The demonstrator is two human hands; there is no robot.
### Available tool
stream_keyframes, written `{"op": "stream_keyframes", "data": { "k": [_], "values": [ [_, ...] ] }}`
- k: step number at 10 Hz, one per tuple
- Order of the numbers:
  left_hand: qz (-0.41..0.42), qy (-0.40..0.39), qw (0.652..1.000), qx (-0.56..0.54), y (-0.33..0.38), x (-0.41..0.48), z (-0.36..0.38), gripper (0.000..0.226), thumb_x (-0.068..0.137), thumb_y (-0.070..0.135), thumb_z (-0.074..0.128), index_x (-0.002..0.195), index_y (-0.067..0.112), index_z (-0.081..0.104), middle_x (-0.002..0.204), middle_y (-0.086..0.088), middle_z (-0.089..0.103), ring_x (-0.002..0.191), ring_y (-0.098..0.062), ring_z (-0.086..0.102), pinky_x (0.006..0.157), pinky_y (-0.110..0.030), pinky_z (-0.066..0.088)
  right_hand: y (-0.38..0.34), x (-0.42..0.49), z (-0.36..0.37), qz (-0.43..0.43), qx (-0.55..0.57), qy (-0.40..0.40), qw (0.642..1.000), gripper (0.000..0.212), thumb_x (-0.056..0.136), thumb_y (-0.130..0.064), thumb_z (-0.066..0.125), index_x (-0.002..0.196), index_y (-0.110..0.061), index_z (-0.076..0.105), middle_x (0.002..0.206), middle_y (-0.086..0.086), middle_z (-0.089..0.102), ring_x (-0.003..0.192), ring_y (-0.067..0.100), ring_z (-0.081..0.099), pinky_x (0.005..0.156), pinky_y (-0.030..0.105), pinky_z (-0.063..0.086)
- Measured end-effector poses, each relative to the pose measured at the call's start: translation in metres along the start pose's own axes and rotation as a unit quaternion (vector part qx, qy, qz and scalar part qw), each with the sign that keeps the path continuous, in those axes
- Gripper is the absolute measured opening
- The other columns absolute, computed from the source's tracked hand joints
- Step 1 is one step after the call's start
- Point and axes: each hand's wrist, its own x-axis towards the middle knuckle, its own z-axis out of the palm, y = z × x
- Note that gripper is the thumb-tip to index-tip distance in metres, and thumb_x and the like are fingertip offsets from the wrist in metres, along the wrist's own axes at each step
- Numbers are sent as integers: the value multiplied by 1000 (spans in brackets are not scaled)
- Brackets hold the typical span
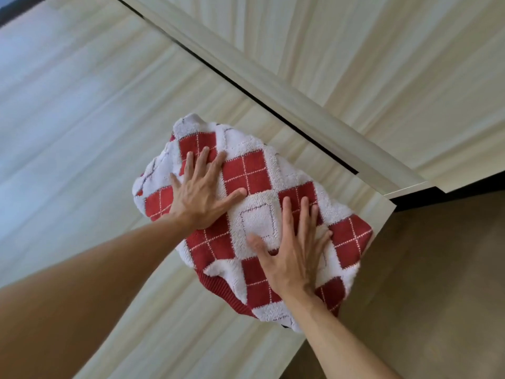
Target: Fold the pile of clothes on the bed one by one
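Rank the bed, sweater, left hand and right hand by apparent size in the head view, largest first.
1. bed
2. sweater
3. left hand and right hand: they look alike, both flat on the sweater, so I leave them unranked.

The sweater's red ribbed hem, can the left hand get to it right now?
Probably yes: the left hand lies flat on the sweater, holding nothing, and the red ribbed hem sits uncovered at the near edge, clear of the right hand.
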Motion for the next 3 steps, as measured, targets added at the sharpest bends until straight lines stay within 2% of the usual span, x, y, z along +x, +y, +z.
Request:
{"op": "stream_keyframes", "data": {
  "k": [1,2,3],
  "values": [
    [-7,-38,999,3,-2,8,-13,110,69,99,22,158,43,-9,170,3,-13,155,-30,-16,116,-75,1,7,5,9,2,-38,-29,999,104,79,-92,15,161,-32,-5,169,3,-18,155,25,-21,119,68,-7],
    [-3,-31,999,33,17,-10,-53,104,80,89,29,160,34,-9,169,-1,-16,154,-30,-18,120,-70,2,-9,8,-11,2,-80,-39,996,101,86,-88,20,162,-27,-6,169,6,-16,156,27,-17,121,65,-8],
    [52,1,998,-36,28,-65,-66,104,81,91,16,162,28,-2,170,-3,-11,155,-27,-16,122,-65,8,-22,-10,-43,-36,-54,-17,998,95,89,-82,17,162,-25,-6,169,6,-14,156,26,-15,123,61,-4]
  ]
}}
